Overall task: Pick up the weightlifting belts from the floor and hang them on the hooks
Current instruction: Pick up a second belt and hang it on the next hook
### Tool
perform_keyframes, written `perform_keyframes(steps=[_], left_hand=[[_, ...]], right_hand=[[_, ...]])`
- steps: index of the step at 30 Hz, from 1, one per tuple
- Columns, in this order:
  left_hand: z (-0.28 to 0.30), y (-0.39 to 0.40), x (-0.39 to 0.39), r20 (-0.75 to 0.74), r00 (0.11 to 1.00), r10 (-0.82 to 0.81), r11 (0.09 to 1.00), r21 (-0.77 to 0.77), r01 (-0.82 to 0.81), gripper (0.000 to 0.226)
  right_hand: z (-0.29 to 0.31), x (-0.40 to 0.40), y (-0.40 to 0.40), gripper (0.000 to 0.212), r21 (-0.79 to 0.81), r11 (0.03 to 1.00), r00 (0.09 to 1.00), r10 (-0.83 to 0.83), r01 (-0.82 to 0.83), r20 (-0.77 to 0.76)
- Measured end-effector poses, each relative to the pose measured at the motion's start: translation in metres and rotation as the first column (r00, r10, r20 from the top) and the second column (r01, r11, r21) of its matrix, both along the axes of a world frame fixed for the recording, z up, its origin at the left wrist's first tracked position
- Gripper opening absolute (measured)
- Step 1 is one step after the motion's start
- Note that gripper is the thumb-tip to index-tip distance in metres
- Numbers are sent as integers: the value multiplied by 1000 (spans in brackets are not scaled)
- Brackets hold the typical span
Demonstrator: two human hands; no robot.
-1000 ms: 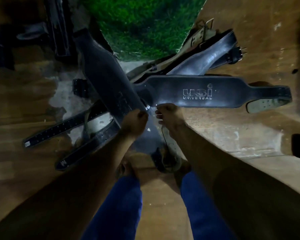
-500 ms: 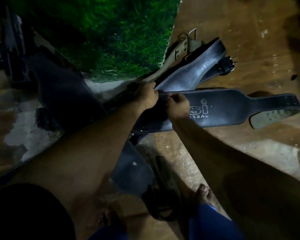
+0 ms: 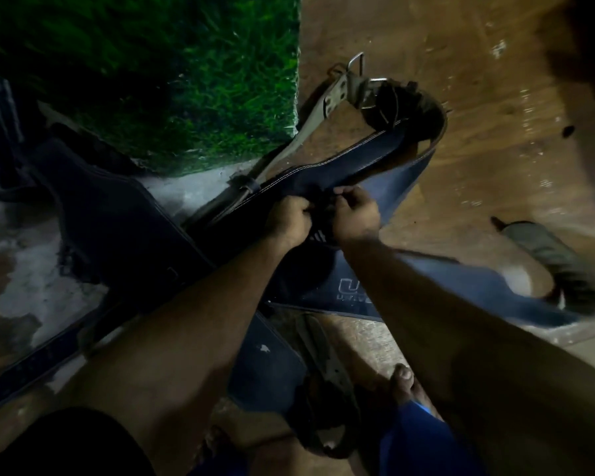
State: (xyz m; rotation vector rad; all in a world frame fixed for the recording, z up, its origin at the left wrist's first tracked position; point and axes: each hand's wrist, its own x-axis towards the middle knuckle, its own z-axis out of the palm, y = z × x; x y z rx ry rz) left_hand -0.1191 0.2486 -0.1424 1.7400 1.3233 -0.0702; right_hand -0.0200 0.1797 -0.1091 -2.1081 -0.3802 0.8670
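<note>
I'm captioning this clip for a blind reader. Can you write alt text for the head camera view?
Seen from above in dim light, a person's left hand and right hand grip a curled dark belt from a pile on the floor. A lettered belt lies under the right forearm, and green turf sits beyond.

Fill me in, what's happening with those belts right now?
A person is bent over a pile of weightlifting belts on the floor. The left hand and right hand grip the edge of one dark curved belt, side by side. The belt with white lettering lies under the right forearm, and another wide belt lies to the left by the green turf. No hooks are in view.
</note>
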Motion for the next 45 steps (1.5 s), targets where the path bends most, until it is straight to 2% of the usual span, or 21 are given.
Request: perform_keyframes(steps=[5,10,13,16,18,21,24,32,34,38,41,45], left_hand=[[-6,30,3,-87,993,81,986,151,-67,34],[-18,44,19,-273,959,-82,936,310,168,53],[-29,47,23,-360,927,-107,932,289,220,64],[-25,54,26,-406,907,-116,922,296,250,63],[-15,62,29,-382,912,-148,932,254,258,58],[2,64,24,-228,961,-154,976,118,184,46],[27,60,11,-81,994,-80,997,10,81,36],[167,54,-21,202,976,82,986,-156,-51,15],[207,55,-24,250,964,86,986,-163,-46,17],[284,59,-42,290,944,155,976,-190,-102,15],[339,64,-53,319,929,187,971,-205,-125,22],[412,58,-57,345,903,256,956,-226,-185,30]], right_hand=[[-45,-1,0,15,3,999,988,-32,33,-152],[-73,6,11,19,7,999,981,-36,38,-190],[-72,9,17,16,7,999,979,-43,45,-199],[-69,7,21,15,6,1000,978,-28,30,-205],[-61,4,23,14,7,999,978,-35,37,-205],[-50,-2,21,11,-12,994,958,-103,104,-268],[-4,-16,15,8,-19,975,938,-218,221,-269],[116,-42,4,21,115,953,929,-240,281,-281],[150,-43,10,29,167,937,908,-235,307,-348],[225,-48,20,40,148,942,862,-203,301,-465],[280,-50,23,26,187,934,856,-182,304,-484],[357,-53,24,21,257,935,879,-102,244,-466]])
